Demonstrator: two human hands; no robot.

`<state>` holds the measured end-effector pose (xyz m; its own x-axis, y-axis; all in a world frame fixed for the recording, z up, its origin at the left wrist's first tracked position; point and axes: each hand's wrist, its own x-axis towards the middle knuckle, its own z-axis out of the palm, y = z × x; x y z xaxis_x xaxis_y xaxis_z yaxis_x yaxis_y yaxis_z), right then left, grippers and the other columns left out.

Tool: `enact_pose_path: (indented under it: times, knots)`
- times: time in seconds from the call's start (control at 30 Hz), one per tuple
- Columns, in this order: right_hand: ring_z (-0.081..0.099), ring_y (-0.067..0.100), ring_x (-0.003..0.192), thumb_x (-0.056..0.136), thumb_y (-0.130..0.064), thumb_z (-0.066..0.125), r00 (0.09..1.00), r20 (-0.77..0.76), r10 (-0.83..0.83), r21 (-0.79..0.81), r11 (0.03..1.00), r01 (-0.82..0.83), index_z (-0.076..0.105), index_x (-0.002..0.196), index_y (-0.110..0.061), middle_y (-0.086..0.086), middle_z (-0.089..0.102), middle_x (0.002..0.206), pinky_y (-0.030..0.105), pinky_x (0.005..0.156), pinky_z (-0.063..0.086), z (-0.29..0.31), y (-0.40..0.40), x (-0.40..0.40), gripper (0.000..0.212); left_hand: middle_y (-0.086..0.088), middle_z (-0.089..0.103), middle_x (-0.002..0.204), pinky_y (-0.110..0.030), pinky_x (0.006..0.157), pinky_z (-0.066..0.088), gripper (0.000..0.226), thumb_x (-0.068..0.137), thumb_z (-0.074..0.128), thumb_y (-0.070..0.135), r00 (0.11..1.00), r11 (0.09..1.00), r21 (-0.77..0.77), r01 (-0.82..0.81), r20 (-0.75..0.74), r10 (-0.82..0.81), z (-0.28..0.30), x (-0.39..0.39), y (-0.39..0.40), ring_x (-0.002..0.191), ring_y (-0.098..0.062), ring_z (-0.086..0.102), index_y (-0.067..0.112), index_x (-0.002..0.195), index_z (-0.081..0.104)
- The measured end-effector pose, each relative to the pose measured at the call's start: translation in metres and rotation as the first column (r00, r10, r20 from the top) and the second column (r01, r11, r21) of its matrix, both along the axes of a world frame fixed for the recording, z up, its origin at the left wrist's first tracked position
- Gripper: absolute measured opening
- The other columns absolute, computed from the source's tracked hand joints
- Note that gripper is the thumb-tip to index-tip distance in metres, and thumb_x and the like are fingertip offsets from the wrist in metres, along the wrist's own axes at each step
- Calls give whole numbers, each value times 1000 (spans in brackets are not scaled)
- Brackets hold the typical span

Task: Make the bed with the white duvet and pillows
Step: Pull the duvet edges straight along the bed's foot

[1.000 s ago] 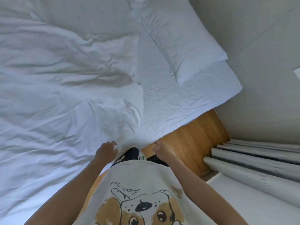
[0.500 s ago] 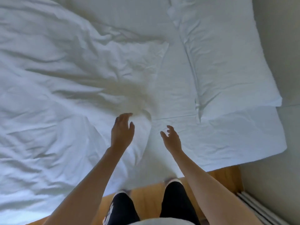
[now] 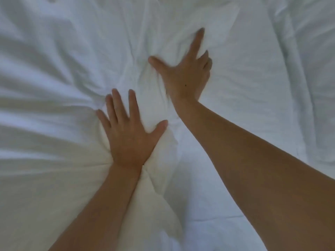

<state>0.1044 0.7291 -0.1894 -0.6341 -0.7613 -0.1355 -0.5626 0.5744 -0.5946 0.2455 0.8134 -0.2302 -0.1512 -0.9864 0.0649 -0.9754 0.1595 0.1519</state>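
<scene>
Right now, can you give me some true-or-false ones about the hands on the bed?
1. The left hand lies flat on the white duvet with its fingers spread. True.
2. The right hand is holding a pillow up in the air. False: it presses down into the duvet, nothing is lifted.
3. The duvet is smooth all over. False: creases bunch up around both hands.
4. The right hand reaches farther up the bed than the left hand. True.
5. Both arms wear long sleeves. False: both forearms are bare.

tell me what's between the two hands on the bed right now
Only a bunched ridge of the white duvet lies between the left hand and right hand, seen in the head view.
</scene>
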Motion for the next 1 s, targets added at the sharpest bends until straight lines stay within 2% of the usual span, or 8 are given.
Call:
enact_pose_path:
  times: [0.1,0.2,0.33,0.47,0.6,0.67,0.8,1.0]
  knots:
    - [47,27,121,76,-69,59,967,-247,-64,-125,992,34,20,153,-23,15,48,134,35,103,34,-30,-9,12,98,-26,45,140,-53,109,26,89,84,41,76,1000,989,-148,-24,-1,24,-12,-2,-6,130,-41,42,7,140,46]
    - [57,21,98,82,-56,61,965,-258,-54,-183,983,6,32,149,-20,6,58,114,30,88,41,-29,-13,9,82,-18,61,113,-44,87,39,72,85,48,71,998,979,-193,-59,-13,58,-7,-6,-11,101,-36,57,8,117,61]
    - [65,19,93,89,-45,62,970,-239,45,-185,979,-91,43,141,-17,3,65,109,23,76,41,-19,-15,8,63,-13,56,80,-39,67,34,57,91,47,63,998,978,-201,-59,-44,51,0,-7,-15,72,-31,53,7,84,54]
    - [65,19,84,93,-41,59,954,-248,170,-59,980,-190,47,129,-17,1,66,96,24,65,39,-13,-13,7,45,-9,55,69,-36,60,38,52,97,40,54,999,983,-182,-16,-50,7,1,-5,-20,64,-28,54,9,73,51]
    - [64,21,89,96,-31,55,921,-226,318,118,947,-298,38,139,-19,2,65,99,26,66,36,14,17,17,47,-7,51,56,-30,51,36,43,90,57,46,998,994,-91,55,-13,-56,20,4,-14,49,-26,52,12,66,47]
    - [64,25,94,95,-29,54,919,-172,356,189,927,-324,36,142,-19,5,66,102,32,70,40,37,54,28,51,-8,54,55,-30,48,41,40,88,56,45,996,996,2,86,15,-86,39,22,9,47,-27,56,10,68,55]
    - [65,30,94,95,-39,54,902,-9,432,250,874,-416,41,137,-21,7,67,100,34,73,46,93,156,74,48,-4,57,54,-29,46,46,65,97,27,58,977,985,63,160,132,-167,95,94,88,45,-23,58,13,70,66]
    - [65,27,85,94,-44,53,875,-61,480,188,866,-462,46,129,-19,5,67,90,33,65,43,244,229,131,43,-4,52,44,-25,42,41,43,76,70,49,975,975,50,214,53,-217,269,167,161,39,-25,55,11,61,57]
